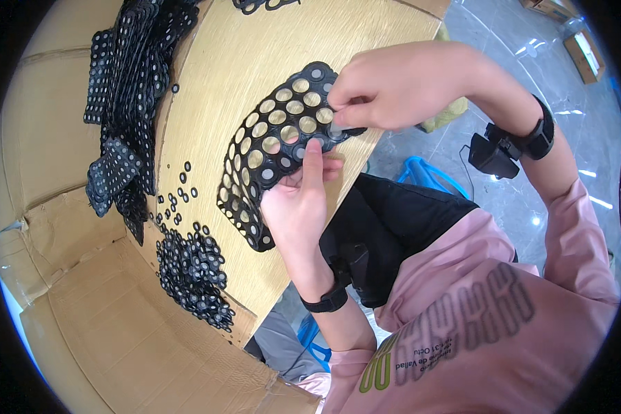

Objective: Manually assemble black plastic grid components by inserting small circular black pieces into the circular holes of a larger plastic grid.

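A flexible black perforated sheet (277, 117), made of joined rings in rows, curves above the table. Most rings are see-through holes. Those along its near edge and lower end look filled with grey discs. My left hand (298, 210) grips the near edge, thumb on top and fingers underneath. My right hand (393, 86) is closed in a pinch at the right end of that edge, by a pale disc-like piece (336, 129). What lies between its fingertips is mostly hidden.
On the wooden table (255, 41), a heap of small black rings (193, 276) lies at the left, with several scattered loose. Behind it, a pile of black dotted sheets (134, 90) rests against cardboard (55, 124). A blue stool (431, 174) stands beyond the table edge.
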### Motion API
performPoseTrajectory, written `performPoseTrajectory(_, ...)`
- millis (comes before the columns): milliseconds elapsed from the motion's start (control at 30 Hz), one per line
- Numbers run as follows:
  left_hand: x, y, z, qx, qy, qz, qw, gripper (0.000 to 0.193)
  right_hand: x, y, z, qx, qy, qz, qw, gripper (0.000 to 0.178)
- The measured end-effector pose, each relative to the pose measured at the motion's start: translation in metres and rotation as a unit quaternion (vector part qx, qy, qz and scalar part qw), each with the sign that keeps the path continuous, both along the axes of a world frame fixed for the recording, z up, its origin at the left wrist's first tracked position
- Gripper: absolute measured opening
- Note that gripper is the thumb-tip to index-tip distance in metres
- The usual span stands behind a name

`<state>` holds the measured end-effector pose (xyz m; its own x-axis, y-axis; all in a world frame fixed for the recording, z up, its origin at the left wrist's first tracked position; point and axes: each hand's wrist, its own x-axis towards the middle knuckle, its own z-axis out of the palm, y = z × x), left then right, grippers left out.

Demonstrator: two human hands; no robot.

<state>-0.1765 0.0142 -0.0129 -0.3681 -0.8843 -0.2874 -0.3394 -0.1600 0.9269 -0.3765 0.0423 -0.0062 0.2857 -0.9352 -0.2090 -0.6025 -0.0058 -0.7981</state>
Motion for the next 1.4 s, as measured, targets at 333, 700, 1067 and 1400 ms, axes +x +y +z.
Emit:
performPoseTrajectory(333, -0.008, -0.007, 0.001, 0.059, 0.035, 0.001, 0.998, 0.019, -0.003, 0.000, 0.003, 0.028, 0.000, 0.002, 1.000, 0.033)
performPoseTrajectory(700, -0.011, -0.010, 0.003, 0.067, 0.011, -0.021, 0.997, 0.019, -0.004, 0.002, 0.006, 0.038, -0.022, 0.000, 0.999, 0.030)
performPoseTrajectory(1067, -0.014, -0.010, 0.004, 0.111, 0.053, -0.042, 0.991, 0.024, -0.005, 0.001, 0.003, 0.056, -0.025, 0.001, 0.998, 0.020)
performPoseTrajectory(1400, -0.014, -0.004, -0.004, 0.092, 0.076, -0.009, 0.993, 0.017, -0.001, 0.001, 0.003, 0.035, -0.011, -0.024, 0.999, 0.029)
